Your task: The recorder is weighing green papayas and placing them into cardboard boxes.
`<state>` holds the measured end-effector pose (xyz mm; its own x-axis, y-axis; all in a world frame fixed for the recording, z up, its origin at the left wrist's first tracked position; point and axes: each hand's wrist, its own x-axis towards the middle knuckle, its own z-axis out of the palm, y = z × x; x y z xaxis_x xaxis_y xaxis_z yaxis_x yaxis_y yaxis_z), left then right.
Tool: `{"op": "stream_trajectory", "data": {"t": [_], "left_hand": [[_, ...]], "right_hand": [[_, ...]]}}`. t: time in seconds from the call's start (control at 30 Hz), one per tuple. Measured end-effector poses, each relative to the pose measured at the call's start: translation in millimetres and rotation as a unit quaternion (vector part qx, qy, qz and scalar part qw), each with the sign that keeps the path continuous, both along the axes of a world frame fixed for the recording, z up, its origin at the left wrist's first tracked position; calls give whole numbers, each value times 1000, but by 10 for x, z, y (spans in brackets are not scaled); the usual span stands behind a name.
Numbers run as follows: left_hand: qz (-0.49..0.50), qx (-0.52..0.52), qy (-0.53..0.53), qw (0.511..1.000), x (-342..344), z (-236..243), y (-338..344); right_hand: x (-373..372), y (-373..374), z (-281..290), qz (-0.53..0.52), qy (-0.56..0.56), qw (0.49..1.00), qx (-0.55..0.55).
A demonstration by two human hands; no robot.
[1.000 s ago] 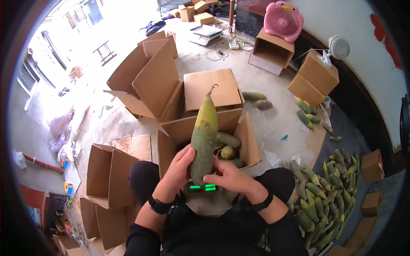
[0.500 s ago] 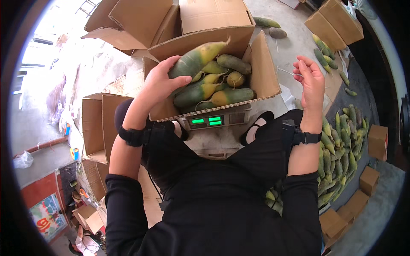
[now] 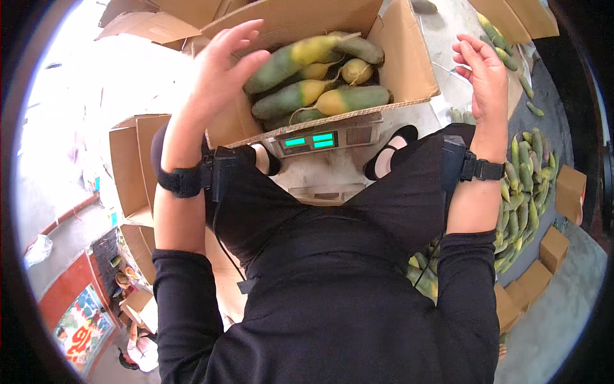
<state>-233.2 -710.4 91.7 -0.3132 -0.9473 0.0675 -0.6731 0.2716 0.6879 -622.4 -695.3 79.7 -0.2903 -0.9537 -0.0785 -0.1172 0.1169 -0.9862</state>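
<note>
Above the left side of an open cardboard box (image 3: pixel 407 64), my left hand (image 3: pixel 220 67) is open, with fingers and thumb spread and nothing in them. Close beside it, a big green radish (image 3: pixel 276 69) with a yellowish tapered end lies on top of several other radishes (image 3: pixel 358 99) in the box. The box rests on a scale (image 3: pixel 318 141) with lit green displays, between my feet. Off to the right of the box, my right hand (image 3: pixel 484 73) hangs in the air, its fingers loosely bent, a little apart and holding nothing visible.
A large pile of green radishes (image 3: pixel 524 185) lies on the floor to my right, with small cardboard boxes (image 3: pixel 554 249) along it. More radishes (image 3: pixel 505 57) lie at the far right. An open empty carton (image 3: pixel 125 166) stands to my left. A person (image 3: pixel 142 349) appears at lower left.
My left hand has let go of the big radish, which now lies on the others in the box, and has drawn back to the left. The whole view has shifted slightly.
</note>
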Motion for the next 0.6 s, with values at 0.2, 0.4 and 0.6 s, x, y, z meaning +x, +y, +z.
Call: {"op": "stream_trajectory", "data": {"t": [0.2,0.4,0.6], "left_hand": [[100,-36,79,991,250,170,203],[133,-88,27,987,303,248,506],[95,-149,47,983,309,301,694]], "right_hand": [[-53,-30,-47,17,44,999,15],[-55,-104,-56,17,72,996,41],[-60,-154,-109,23,68,996,59]]}}
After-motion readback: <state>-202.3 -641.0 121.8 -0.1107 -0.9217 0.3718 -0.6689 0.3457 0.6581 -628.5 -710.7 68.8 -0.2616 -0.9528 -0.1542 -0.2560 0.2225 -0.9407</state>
